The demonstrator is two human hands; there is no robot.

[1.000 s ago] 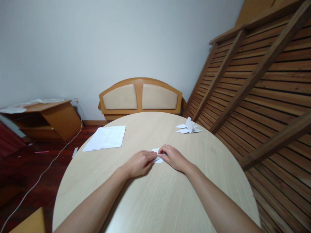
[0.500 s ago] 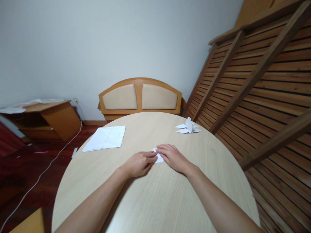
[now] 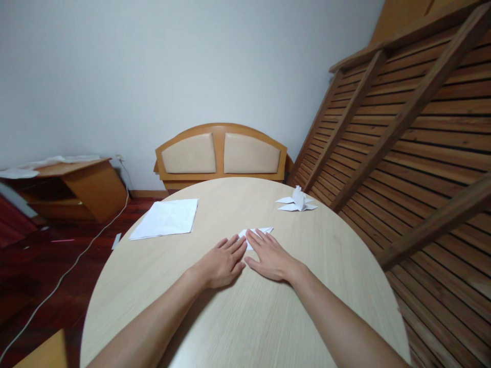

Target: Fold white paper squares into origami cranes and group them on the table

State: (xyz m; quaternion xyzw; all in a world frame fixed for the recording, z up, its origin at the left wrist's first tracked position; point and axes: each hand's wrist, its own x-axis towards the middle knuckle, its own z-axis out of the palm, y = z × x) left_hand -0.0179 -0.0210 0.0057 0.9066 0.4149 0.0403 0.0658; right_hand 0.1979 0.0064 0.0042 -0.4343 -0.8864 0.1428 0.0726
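Note:
A small piece of folded white paper (image 3: 249, 246) lies flat on the round wooden table (image 3: 238, 317), partly covered by my fingers. My left hand (image 3: 223, 259) is open, palm down, its fingertips at the paper's left side. My right hand (image 3: 270, 255) is also open and lies over the paper with its fingers stretched out. The paper's pointed corner shows beyond the right fingers; its middle is hidden under them.
Folded white paper figures (image 3: 298, 200) stand at the table's far right. A stack of white paper sheets (image 3: 166, 217) lies at the far left. A slatted wooden frame (image 3: 383, 138) leans along the right, and a headboard (image 3: 220, 153) stands behind the table.
My fingers have gone from curled at the paper to spread flat on it. More of the paper's far right corner now shows.

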